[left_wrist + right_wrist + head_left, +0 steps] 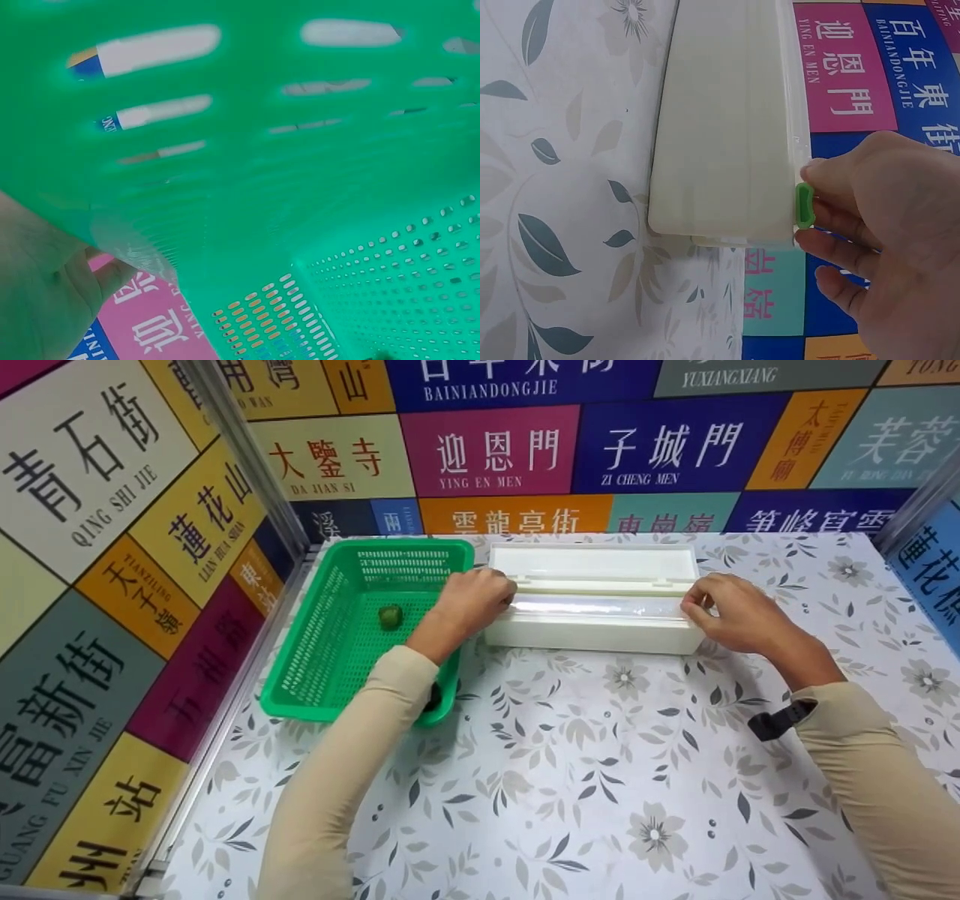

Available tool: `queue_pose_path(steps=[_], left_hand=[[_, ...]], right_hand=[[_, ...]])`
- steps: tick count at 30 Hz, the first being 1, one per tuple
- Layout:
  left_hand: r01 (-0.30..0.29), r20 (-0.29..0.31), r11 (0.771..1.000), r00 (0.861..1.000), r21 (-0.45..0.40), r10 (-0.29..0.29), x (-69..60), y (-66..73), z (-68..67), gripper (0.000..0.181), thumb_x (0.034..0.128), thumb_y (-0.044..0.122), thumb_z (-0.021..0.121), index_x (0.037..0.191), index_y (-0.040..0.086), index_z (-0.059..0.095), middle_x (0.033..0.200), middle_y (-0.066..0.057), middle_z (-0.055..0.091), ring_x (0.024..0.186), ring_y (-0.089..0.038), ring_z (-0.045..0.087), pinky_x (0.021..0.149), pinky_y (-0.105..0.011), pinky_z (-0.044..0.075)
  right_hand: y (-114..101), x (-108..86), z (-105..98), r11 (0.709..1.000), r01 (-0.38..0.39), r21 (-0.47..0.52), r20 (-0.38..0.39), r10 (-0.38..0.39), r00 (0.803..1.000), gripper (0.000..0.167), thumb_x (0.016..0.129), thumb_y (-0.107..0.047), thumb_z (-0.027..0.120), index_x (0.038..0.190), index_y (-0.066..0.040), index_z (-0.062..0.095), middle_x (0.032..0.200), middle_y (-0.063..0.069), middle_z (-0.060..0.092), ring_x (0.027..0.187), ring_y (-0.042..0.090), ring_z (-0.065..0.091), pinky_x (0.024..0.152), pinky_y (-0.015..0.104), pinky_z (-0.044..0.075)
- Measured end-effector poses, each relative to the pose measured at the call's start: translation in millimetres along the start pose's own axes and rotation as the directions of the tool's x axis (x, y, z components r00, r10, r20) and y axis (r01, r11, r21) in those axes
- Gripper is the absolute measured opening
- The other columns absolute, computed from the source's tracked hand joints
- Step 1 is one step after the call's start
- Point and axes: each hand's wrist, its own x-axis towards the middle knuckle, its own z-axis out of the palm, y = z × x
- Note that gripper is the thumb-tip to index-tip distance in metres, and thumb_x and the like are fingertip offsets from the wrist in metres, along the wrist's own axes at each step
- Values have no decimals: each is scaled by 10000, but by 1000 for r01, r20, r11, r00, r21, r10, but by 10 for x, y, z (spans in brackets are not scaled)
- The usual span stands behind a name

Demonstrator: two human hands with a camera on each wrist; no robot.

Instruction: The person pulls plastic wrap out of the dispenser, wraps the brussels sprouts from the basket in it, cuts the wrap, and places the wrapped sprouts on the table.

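A white cling film dispenser (596, 636) lies on the table with its lid (596, 562) raised at the back. Clear cling film (600, 606) stretches along its top. My left hand (478, 598), fingers curled, pinches the film at the dispenser's left end. At the right end my right hand (731, 611) pinches the film's other side between thumb and fingers. A small green piece (805, 206) shows at the dispenser's edge between the right thumb and fingers. In the left wrist view the left hand (45, 292) is partly hidden by the green basket (247, 195).
Left of the dispenser stands the green perforated basket (300, 711), under the left forearm. One small green round item (390, 617) lies in it. A flowered cloth (570, 780) covers the table. Panels with printed characters (487, 450) rise behind and at the sides.
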Motion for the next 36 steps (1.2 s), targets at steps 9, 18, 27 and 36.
queue_pose_path(steps=[9,18,27,36], left_hand=[[4,9,1000,1000,5,-4,24,14,-8,176,1068,261,712,1168,154,809,1159,-62,811,1047,-294,771,861,-504,649],[-18,2,1000,1000,-24,18,38,12,-6,194,1079,244,694,1207,162,815,1185,-43,815,1070,-268,762,907,-459,652],[-41,5,999,999,-35,41,43,29,-42,223,1058,306,727,1197,162,826,1148,-55,825,1040,-268,759,906,-437,655],[-73,40,979,997,190,66,99,137,-19,273,1095,327,661,1291,165,762,1160,-99,812,968,-315,789,826,-458,677]], right_hand=[[26,3,53,998,-22,59,-38,24,999,228,1115,-214,579,1131,-2,665,1045,196,667,939,330,629,773,446,465],[63,47,94,989,-67,135,-60,76,995,287,1135,-261,547,1177,-1,660,1088,222,717,950,307,635,727,292,453],[105,85,150,978,-114,177,-105,133,986,312,1134,-304,547,1194,-20,663,1064,201,727,864,230,604,648,239,428],[114,96,184,971,-104,216,-146,137,980,296,1121,-299,573,1164,-28,684,996,173,711,778,106,565,639,218,417]])
